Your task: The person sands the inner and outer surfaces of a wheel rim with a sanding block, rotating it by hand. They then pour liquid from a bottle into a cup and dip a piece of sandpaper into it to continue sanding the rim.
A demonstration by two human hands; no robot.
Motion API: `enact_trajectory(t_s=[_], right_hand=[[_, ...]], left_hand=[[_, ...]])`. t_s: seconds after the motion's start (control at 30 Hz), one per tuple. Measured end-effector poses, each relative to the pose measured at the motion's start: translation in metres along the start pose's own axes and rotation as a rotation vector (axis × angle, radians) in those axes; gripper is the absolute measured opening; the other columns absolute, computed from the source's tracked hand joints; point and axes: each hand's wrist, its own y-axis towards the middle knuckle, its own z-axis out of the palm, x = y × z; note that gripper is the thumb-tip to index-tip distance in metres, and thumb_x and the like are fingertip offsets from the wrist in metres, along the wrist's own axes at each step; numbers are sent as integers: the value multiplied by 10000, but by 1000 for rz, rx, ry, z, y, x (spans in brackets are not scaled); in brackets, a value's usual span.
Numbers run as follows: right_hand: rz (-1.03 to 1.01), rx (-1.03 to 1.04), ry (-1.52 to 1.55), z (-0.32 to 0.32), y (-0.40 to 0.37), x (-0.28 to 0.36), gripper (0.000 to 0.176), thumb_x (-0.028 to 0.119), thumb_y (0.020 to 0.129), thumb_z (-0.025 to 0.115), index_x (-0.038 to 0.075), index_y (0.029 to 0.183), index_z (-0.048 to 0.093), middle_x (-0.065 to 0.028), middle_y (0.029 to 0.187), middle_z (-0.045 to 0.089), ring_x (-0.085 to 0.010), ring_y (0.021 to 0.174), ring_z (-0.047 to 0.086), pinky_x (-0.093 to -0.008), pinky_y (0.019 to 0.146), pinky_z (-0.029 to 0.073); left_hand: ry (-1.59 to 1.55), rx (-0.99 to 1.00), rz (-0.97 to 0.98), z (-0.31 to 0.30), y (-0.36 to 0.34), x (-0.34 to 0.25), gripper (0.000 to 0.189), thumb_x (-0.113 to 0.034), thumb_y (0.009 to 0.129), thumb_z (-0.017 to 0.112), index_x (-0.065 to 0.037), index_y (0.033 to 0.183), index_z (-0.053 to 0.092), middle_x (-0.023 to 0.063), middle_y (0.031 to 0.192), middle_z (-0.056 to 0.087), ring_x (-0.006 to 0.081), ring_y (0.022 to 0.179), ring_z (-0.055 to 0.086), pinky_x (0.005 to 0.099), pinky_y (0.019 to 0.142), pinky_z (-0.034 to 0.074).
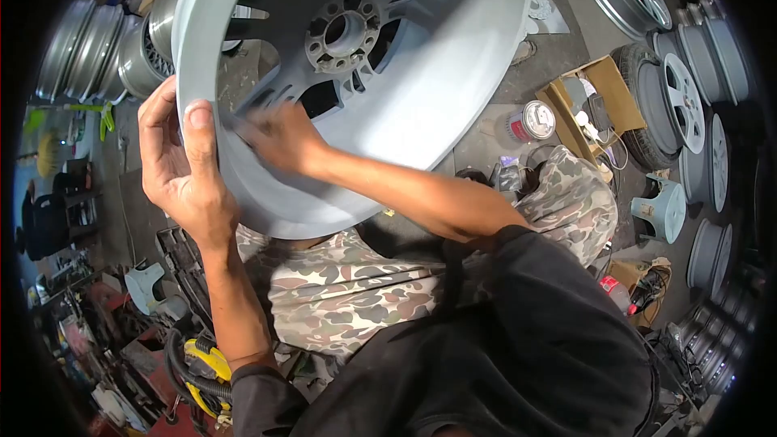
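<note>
A large grey alloy wheel rim [429, 105] is tilted up in front of my lap, with its spokes and bolt-hole hub facing me from deep inside the barrel. My left hand [186, 166] grips the rim's lip on the left, thumb on the near side and fingers wrapped behind. Inside the barrel, near that same lip, is my right hand [283, 137], against or close to the inner wall. Motion smears its fingers, and whether anything is under them I cannot make out.
A paint tin [532, 121] and a cardboard box [595, 105] with a cable stand on the floor to the right. Stacked wheels line both sides. A pale blue stool [660, 210] is at the right; a yellow-and-black tool [206, 360] with a hose lies lower left.
</note>
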Motion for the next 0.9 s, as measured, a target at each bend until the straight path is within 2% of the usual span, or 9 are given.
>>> enact_trajectory(t_s=[0.1,0.17,0.27,0.37,0.5,0.63,0.73,0.77,0.9], right_hand=[[-573,-490,-163,-24,95,-3,205,61,841,588,-45,695,490,-109,641,519,-248,651,509,-420,592,425],[7,-555,1026,-76,101,85,195,30,839,566,-32,676,479,-36,618,428,-168,624,470,-398,574,406],[96,-366,438,-47,23,106,175,90,935,574,-27,808,603,-99,659,553,-158,638,470,-351,595,418],[-135,51,-20,-12,-81,-26,209,67,923,629,7,1084,748,-213,1026,744,-323,932,723,-417,852,562],[-60,524,-738,-166,-89,-208,324,6,886,551,5,1183,677,-194,1282,664,-321,1120,675,-400,1014,532],[-336,226,-1193,-211,-55,-220,331,-48,780,569,32,1057,731,-176,1110,715,-307,1015,694,-409,975,545],[154,290,-804,-71,-74,-211,205,-28,784,630,49,903,778,-192,953,742,-327,861,727,-437,781,586],[-75,37,-392,-22,-82,-183,219,1,818,641,28,987,777,-203,889,745,-322,748,723,-416,703,570],[303,-220,509,19,-23,44,235,148,950,688,-2,1123,739,-92,833,737,-126,700,564,-335,632,490]], left_hand=[[-11,-11,-24,-1,-1,2,329,-199,1024,618,43,1247,636,85,1157,660,142,1042,600,289,959,461],[-17,-20,-15,2,-2,0,320,-187,1032,607,48,1249,633,85,1165,657,139,1048,601,284,961,462],[-34,9,-2,-2,-3,1,331,-185,1031,610,56,1258,623,87,1176,653,142,1058,601,285,966,459],[-45,13,-11,-1,1,6,337,-173,1027,612,60,1271,614,91,1190,648,146,1073,599,291,977,454],[-74,19,-2,0,-3,-3,272,-63,956,694,49,1200,651,85,1177,635,165,1093,601,322,1022,446],[-74,6,32,-2,-1,1,272,-61,949,704,49,1193,654,89,1169,638,170,1091,605,327,1021,450],[-86,13,53,-1,2,1,281,-57,949,701,52,1202,645,90,1178,633,172,1105,601,327,1024,447],[-100,13,38,0,1,1,285,-55,949,698,53,1207,641,91,1185,629,174,1111,598,327,1027,445],[-114,25,-36,-2,-1,1,282,-50,957,677,55,1213,627,96,1208,616,177,1117,587,330,1036,435]])
